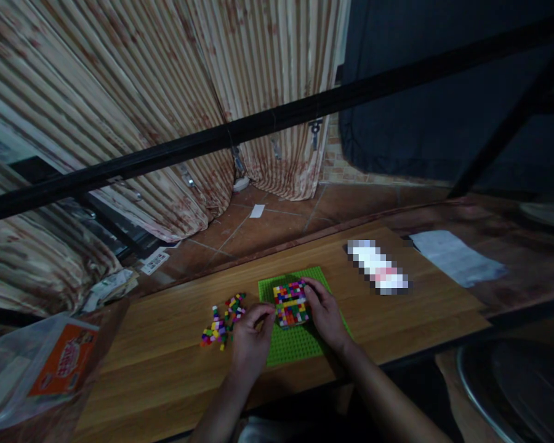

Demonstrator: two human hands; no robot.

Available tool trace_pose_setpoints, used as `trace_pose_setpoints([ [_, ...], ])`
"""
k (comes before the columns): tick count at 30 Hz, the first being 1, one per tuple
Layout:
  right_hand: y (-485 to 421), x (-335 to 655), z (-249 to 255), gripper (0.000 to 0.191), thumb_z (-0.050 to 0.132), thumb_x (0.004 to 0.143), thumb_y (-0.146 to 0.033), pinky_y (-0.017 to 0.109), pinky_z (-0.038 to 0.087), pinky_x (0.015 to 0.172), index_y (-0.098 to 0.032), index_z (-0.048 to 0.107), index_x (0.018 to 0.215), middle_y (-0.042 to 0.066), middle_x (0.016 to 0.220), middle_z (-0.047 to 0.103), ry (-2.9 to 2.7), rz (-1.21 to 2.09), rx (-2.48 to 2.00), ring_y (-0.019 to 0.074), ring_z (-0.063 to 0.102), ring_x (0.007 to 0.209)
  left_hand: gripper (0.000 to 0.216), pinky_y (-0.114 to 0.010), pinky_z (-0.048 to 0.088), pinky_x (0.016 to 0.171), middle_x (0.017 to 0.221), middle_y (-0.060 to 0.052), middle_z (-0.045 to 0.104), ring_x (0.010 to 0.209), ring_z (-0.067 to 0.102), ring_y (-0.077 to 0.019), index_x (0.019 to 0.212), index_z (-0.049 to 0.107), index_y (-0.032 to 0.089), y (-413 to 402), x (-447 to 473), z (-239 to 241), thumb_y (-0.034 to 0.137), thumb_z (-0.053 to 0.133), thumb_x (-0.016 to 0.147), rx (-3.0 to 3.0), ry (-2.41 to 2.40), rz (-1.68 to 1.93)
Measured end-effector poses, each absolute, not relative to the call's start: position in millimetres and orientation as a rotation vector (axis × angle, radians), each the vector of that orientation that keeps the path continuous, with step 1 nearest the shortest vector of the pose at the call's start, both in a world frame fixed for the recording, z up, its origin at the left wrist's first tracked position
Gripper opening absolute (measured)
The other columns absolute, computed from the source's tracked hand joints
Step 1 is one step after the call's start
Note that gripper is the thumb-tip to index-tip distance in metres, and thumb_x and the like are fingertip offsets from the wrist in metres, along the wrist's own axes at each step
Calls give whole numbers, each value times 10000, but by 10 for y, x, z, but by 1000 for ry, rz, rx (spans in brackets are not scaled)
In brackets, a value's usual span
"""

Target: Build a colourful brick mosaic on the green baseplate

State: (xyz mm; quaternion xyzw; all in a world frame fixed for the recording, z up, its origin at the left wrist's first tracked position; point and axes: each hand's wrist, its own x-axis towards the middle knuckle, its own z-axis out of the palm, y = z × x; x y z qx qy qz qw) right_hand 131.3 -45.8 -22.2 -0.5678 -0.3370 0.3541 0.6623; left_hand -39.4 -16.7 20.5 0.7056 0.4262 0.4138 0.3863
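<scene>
Right fingers [310,291] are holding the brick panel [290,304], probably light, stiff, by its suitable right edge; left fingers [264,309] are pinching narrowly, contents unclear.

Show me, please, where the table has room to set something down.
The table is bare left of the loose bricks and between the green mat and blurred item. It is crowded from bricks to mat, around the left hand, block and right hand.

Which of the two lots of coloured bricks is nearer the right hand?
The joined block, over the green baseplate and touching the right hand; the other lot is loose bricks on the wooden table.
</scene>
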Motion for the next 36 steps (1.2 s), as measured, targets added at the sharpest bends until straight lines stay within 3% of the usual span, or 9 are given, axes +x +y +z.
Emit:
trace_pose_setpoints([
  [8, -463, 1318, -202, 388, 533, 863, -488, 337, 506, 801, -211, 653, 1107, 55, 1024, 696, -781, 795, -1286, 214, 633, 912, 75, -306, 546, 782, 783, -24, 735, 787, 688, -184, 699, 700, 207, -144, -266, 102, 231, 670, 763, 1619, 1061, 1177],
  [24, -468, 1327, -211, 390, 544, 856, -484, 337, 510, 800, -213, 658, 1113, 59, 1054, 699, -793, 788, -1283, 218, 637, 926, 51, -286, 524, 767, 783, -20, 702, 793, 657, -175, 747, 687, 195, -167, -199, 4, 229, 706, 715, 1514, 1089, 1198],
  [36, -459, 1331, -246, 381, 531, 864, -490, 344, 507, 820, -225, 655, 1108, 55, 1068, 697, -812, 780, -1286, 222, 636, 953, 124, -220, 468, 621, 684, 28, 606, 654, 574, -124, 731, 638, 191, -156, -135, 46, 153, 669, 617, 1284, 1095, 1161],
])
